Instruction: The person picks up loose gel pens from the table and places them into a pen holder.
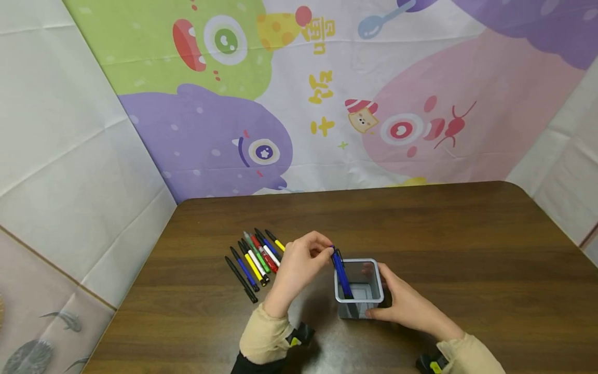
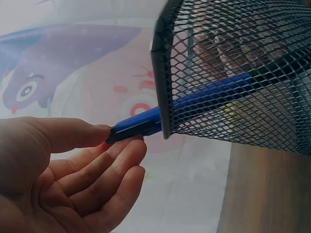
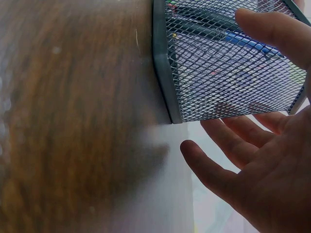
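Note:
A blue pen (image 1: pixel 343 275) leans inside a square mesh pen holder (image 1: pixel 358 300), its upper end sticking out past the rim. My left hand (image 1: pixel 301 265) pinches that upper end between thumb and fingertips; in the left wrist view the pen (image 2: pixel 141 120) slants through the holder's mouth and shows blue through the mesh (image 2: pixel 218 116). My right hand (image 1: pixel 408 304) holds the holder from its right side. In the right wrist view the thumb (image 3: pixel 272 31) lies along one mesh wall, with the other fingers around the far side.
Left of my left hand lies a loose row of several pens and markers (image 1: pixel 252 259) in black, blue, yellow, white, green and red. They rest on a brown wooden table (image 1: pixel 444 228). A cartoon-printed cloth (image 1: pixel 327 156) hangs behind the table's far edge.

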A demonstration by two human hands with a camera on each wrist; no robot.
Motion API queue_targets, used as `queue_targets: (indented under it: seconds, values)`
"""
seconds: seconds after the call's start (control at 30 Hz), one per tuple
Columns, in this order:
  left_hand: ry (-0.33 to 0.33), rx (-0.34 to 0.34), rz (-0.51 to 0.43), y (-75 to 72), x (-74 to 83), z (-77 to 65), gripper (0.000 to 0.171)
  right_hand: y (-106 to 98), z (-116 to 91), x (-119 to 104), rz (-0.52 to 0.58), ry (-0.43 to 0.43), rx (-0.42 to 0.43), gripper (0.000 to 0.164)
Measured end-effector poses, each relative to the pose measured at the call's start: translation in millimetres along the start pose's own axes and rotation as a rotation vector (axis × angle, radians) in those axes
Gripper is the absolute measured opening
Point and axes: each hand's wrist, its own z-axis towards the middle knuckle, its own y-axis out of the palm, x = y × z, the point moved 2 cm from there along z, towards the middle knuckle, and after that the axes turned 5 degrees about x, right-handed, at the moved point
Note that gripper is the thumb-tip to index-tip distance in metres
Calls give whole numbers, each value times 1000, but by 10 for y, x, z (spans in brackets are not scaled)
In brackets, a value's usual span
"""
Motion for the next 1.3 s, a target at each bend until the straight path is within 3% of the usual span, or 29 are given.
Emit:
queue_targets:
  seconds: [0.5,0.73,0.97,1.3]
  values:
    - [-13,-48,37,50,1,-20,10,-6,2,1,26,-9,-7,83]
    - [34,-27,91,58,37,-39,9,-7,7,6,31,-22,-2,83]
    - [1,-42,112,77,32,-22,6,-8,4,4,30,-19,-2,83]
    - [21,-36,125,85,27,-23,6,-6,1,-5,37,-13,-7,83]
